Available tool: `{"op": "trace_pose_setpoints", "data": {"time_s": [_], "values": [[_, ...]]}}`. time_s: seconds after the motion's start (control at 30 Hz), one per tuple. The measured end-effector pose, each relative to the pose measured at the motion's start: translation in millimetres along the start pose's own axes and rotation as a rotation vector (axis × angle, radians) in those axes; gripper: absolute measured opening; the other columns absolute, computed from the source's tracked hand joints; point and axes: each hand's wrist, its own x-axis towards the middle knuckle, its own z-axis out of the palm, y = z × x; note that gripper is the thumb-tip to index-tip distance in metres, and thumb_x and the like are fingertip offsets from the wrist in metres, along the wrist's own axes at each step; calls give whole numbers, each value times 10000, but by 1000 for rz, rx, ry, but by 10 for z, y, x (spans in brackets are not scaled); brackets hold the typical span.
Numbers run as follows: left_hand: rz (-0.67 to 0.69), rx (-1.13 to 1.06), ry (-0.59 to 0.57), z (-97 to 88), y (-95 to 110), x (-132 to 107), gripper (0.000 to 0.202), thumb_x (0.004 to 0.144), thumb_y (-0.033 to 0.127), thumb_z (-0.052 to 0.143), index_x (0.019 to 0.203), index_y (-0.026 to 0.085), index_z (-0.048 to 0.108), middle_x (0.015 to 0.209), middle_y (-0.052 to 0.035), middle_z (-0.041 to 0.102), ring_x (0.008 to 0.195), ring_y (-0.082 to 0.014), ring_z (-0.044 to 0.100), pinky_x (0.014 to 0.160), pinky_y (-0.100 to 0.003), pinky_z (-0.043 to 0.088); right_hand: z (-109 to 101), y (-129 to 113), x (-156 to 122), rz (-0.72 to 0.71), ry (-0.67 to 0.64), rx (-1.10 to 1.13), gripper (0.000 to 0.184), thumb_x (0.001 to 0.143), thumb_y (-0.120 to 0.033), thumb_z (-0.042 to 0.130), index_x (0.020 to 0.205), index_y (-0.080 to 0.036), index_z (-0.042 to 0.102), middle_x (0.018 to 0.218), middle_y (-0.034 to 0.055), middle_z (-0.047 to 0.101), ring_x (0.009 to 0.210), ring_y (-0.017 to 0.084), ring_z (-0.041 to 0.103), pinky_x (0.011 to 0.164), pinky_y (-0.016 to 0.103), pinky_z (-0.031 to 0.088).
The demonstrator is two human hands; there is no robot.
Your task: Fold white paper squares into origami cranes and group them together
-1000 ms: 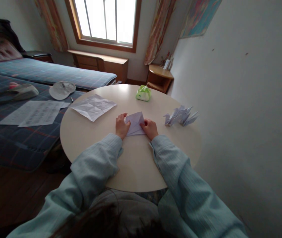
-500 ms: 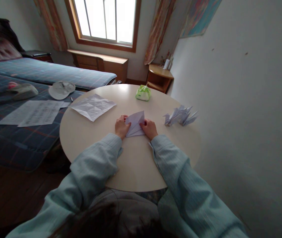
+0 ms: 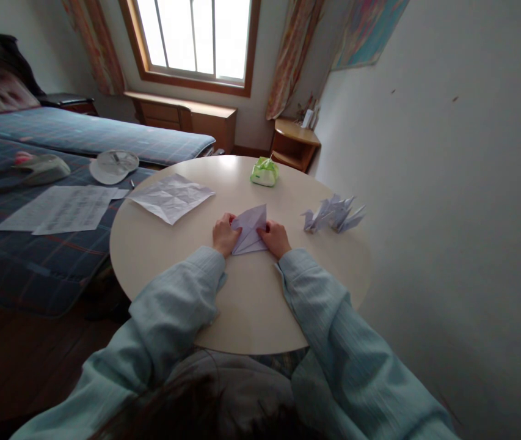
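Note:
A folded sheet of white paper (image 3: 250, 227) is held between my two hands above the middle of the round table. My left hand (image 3: 225, 234) pinches its left edge, thumb on top and fingers behind. On the opposite edge, my right hand (image 3: 276, 238) grips the paper the same way, its fingertips partly hidden. Diagonal creases and a folded flap show on the paper's face. Several folded paper figures (image 3: 333, 214), shaped like birds, stand to the right of my right hand. Left of my hands lies a creased, unfolded paper sheet (image 3: 173, 197).
The round cream table (image 3: 251, 305) stands close to the wall on the right. A green tissue pack (image 3: 264, 172) sits near its far edge. On the bed (image 3: 58, 263) at left lie printed sheets (image 3: 65, 209), a white cap (image 3: 113, 167) and a bag-like item (image 3: 44, 169).
Hardly anything differs. The paper's lower edge has tilted slightly, while both hands keep their hold in nearly the same place.

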Motion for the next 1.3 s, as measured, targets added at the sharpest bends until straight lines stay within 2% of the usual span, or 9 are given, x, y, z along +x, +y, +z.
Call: {"op": "trace_pose_setpoints", "data": {"time_s": [0.67,0.93,1.3], "values": [[17,10,-2,11,9,-6,192,626,152,550,815,187,552,807,-35,628,769,-159,566,713,-266,414,-20,-25,-21,-21,16,65,176,740,-257,488,761,-132,610,719,37,615,615,118,486,567,215,319],[-6,38,-46,-13,7,5,249,642,190,564,891,195,566,888,-53,642,836,-174,572,739,-269,407,-19,-31,-34,-85,-2,101,166,737,-238,482,776,-131,602,718,31,607,621,110,479,565,201,317],[1,-6,-112,-67,-5,29,191,641,195,566,830,195,590,836,-28,663,794,-156,594,716,-242,427,-24,-34,-33,-66,44,56,145,743,-235,473,737,-142,584,687,24,585,608,111,459,570,213,298]]}}
